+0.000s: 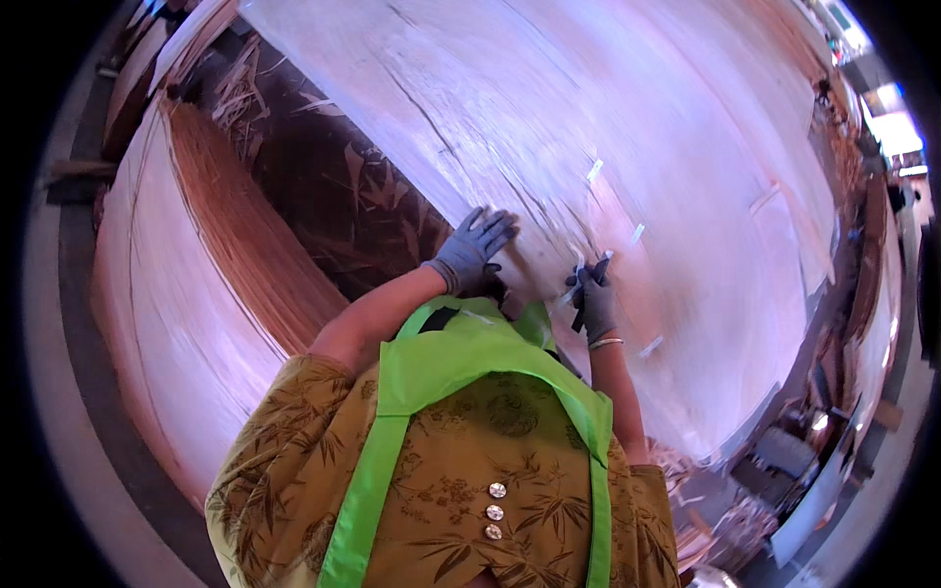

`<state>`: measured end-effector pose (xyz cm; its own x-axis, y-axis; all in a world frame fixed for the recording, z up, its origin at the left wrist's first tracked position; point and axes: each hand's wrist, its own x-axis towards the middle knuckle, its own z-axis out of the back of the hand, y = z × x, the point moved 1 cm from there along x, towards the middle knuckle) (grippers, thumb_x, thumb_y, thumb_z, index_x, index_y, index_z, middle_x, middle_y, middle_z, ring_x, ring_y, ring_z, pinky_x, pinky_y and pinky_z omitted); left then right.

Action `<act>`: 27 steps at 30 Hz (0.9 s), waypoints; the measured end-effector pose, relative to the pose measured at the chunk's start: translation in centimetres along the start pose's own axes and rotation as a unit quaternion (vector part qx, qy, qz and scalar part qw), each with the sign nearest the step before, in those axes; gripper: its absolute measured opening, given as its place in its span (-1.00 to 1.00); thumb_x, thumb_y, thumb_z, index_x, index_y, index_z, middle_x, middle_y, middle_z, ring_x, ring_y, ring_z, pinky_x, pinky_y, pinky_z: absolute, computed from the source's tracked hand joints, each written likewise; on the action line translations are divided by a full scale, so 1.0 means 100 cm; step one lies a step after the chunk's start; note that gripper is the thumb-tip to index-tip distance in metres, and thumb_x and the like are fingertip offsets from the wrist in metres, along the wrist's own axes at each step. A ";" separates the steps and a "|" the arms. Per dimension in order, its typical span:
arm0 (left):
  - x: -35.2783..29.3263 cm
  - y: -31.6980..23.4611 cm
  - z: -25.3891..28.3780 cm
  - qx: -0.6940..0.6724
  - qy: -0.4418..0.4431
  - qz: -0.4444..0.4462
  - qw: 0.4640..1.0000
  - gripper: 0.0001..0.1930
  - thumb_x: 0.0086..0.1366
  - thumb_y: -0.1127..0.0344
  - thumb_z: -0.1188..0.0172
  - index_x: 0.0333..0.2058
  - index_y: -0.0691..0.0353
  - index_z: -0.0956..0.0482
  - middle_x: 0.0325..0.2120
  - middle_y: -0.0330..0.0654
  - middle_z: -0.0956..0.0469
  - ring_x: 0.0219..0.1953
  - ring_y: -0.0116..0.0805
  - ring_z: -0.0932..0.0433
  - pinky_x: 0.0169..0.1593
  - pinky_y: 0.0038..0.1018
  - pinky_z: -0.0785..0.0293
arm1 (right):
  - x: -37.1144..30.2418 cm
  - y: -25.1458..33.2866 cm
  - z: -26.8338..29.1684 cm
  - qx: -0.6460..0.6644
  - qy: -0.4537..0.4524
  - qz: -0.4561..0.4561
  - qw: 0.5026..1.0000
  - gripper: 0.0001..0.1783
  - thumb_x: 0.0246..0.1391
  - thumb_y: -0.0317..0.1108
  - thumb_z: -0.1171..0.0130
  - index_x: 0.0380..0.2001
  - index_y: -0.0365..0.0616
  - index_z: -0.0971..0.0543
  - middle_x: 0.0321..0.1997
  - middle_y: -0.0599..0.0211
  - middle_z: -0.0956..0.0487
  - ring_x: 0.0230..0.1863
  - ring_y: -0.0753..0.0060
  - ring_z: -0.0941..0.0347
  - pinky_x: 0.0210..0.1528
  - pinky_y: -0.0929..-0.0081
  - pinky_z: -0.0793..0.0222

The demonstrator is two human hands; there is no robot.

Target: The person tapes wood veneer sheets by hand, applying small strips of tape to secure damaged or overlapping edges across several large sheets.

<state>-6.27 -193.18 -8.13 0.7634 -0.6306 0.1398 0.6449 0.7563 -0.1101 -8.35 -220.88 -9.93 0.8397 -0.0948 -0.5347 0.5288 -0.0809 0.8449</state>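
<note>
A large pale wood veneer sheet (676,127) lies before me, with long dark cracks running toward my hands. My left hand (472,247), in a grey glove, rests flat on its near left edge, fingers stretched out. Just to the right, my right hand (595,302), also gloved, is closed around something dark and narrow that I cannot make out. A whitish strip shows by its fingertips, close to the end of a crack. Short white tape pieces (637,233) stick to the sheet around a pinker veneer patch (613,211).
On the left stands a stack of veneer sheets (157,284) with a rough brown edge. Torn veneer scraps (358,181) litter the dark floor between it and the sheet. More scraps (745,519) and grey blocks (784,451) lie at lower right. I wear a green apron (470,353).
</note>
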 end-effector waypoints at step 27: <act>0.120 0.135 0.012 -0.007 -0.073 -0.294 0.953 -0.54 0.11 0.27 0.02 0.04 0.03 -0.37 0.07 -0.23 -0.34 0.05 -0.28 -0.34 -0.01 -0.24 -0.27 | 0.052 0.018 -0.178 0.241 -0.252 -0.025 0.937 -0.82 -0.02 -0.28 -0.23 -0.52 -0.16 -0.55 -0.65 0.38 -0.51 -0.78 0.60 -0.20 -0.73 0.58 -0.05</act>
<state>11.55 -190.28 -6.79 0.2580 -0.9130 0.3160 0.9606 0.2773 0.0170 -0.86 -203.82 -10.87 0.5864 -0.5260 -0.6161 0.3471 -0.5241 0.7777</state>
